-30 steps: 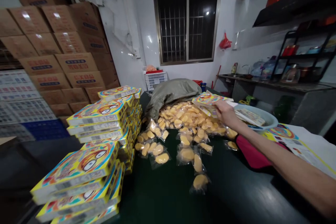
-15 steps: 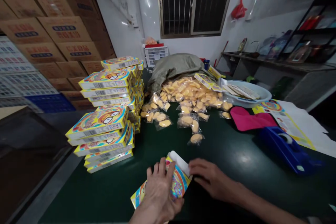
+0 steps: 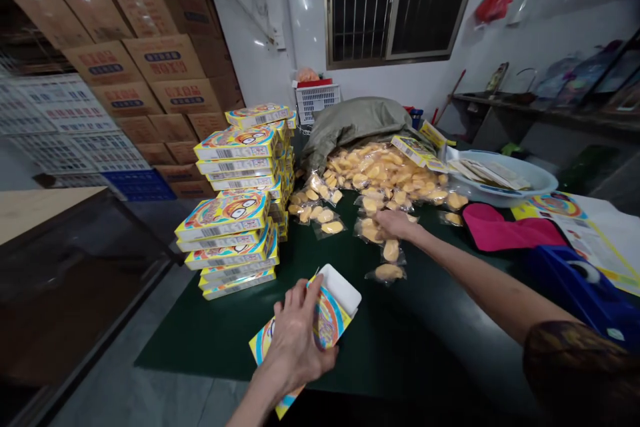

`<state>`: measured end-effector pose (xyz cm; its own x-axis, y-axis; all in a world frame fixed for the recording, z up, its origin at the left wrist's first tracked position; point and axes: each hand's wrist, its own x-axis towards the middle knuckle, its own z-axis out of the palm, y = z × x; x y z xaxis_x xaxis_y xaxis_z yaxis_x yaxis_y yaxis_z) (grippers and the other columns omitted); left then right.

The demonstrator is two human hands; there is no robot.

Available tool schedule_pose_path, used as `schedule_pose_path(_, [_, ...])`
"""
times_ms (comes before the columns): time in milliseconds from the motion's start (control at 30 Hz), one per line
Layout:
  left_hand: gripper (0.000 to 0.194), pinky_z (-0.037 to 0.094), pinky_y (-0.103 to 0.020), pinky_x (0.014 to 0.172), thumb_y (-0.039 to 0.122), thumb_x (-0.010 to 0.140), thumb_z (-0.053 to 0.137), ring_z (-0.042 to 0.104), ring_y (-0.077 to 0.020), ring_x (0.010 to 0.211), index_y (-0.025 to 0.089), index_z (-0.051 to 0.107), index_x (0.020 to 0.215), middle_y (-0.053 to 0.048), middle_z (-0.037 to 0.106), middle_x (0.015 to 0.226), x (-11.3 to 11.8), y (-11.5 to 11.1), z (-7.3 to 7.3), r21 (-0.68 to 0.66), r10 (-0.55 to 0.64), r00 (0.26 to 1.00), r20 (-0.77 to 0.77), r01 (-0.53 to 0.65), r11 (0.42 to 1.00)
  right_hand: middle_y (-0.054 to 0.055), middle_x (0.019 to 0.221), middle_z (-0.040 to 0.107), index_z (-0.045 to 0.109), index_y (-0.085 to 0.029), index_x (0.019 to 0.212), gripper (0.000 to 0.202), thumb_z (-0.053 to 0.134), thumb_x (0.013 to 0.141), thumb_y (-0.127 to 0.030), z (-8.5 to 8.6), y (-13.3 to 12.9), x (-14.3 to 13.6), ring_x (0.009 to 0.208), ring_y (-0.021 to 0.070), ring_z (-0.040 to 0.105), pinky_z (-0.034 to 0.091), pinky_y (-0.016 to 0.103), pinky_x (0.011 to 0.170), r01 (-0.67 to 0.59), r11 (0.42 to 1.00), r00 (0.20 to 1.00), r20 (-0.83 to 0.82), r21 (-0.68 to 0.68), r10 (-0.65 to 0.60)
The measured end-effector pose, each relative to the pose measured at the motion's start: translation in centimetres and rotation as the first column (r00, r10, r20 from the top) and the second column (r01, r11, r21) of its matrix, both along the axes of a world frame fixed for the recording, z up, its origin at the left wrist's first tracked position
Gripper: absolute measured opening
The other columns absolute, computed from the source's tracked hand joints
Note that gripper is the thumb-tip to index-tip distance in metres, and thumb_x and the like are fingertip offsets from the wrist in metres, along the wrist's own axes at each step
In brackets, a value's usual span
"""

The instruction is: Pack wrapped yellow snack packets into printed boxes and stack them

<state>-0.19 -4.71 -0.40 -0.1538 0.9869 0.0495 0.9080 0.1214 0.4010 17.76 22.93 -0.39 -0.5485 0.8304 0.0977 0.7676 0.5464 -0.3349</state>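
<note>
My left hand (image 3: 295,333) is wrapped over a yellow and blue printed carton (image 3: 327,320), its thumb on the near side and its fingers across the top. The carton lies slanted at the table's front edge, with its white end flap (image 3: 343,287) standing open at the far end. My right hand (image 3: 397,223) reaches out over the table, fingers closed at a clear packet (image 3: 371,232) holding pale yellow oval snacks; its fingertips are partly hidden. Similar packets, such as a single one (image 3: 389,272), lie loose in front of a large heap (image 3: 385,170) spilling from a grey-green sack (image 3: 357,121).
Stacked closed cartons (image 3: 225,213) stand left of the packets. To the right are a pink pad (image 3: 510,228), a blue tape dispenser (image 3: 585,287), a pale blue basin (image 3: 543,187) and printed sheets (image 3: 590,233). Brown shipping boxes (image 3: 165,63) rise behind on the left.
My right hand has left the carton's open end and moved forward to the packets. My left hand stays on the carton. The view has shifted left.
</note>
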Motion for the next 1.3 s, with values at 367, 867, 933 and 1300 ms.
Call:
schedule_pose_path(367, [0.092,0.034,-0.049,0.094,0.022,0.058,0.064,0.041,-0.0339,0.118,0.022,0.022,0.14,-0.015,0.037,0.131,1.6,2.1,0.5,0.489,-0.018,1.0,0.021,0.005,0.872,-0.004,0.056,0.054,0.052,-0.02,0.079,0.032,0.068,0.068,-0.045,8.4,-6.1,3.9,0.04,0.0081,0.043,0.032,0.019,0.035,0.048,0.996,0.497,-0.863,-0.078,-0.091])
schedule_pose_path(867, [0.094,0.034,-0.049,0.094,0.022,0.057,0.064,0.037,-0.0347,0.12,0.024,0.018,0.139,-0.015,0.029,0.134,2.6,1.3,0.2,0.614,-0.153,0.987,-0.053,0.153,0.774,0.001,0.068,0.054,0.056,-0.019,0.074,0.014,0.057,0.08,-0.032,6.3,-14.0,2.3,0.058,0.0121,0.049,0.04,0.023,0.052,-0.132,0.956,0.778,-0.57,0.261,0.263])
schedule_pose_path(933, [0.091,0.033,-0.049,0.094,0.022,0.058,0.064,0.037,-0.0351,0.121,0.023,0.021,0.138,-0.016,0.029,0.135,2.7,1.1,0.2,0.612,-0.163,0.984,-0.066,0.169,0.772,0.003,0.072,0.056,0.054,-0.019,0.076,0.014,0.051,0.084,-0.031,6.2,-14.5,2.2,0.062,0.0141,0.051,0.04,0.025,0.056,-0.059,0.921,0.855,-0.457,0.385,0.246])
schedule_pose_path(1300, [0.09,0.035,-0.049,0.093,0.022,0.058,0.067,0.037,-0.0347,0.121,0.022,0.025,0.138,-0.017,0.03,0.135,3.4,1.0,-0.5,0.625,-0.048,0.998,-0.049,0.068,0.778,0.008,0.092,0.065,0.057,-0.02,0.087,0.008,0.049,0.086,-0.018,4.9,-17.4,-0.2,0.093,0.0207,0.061,0.048,0.034,0.081,0.001,0.835,0.811,-0.489,0.551,0.322])
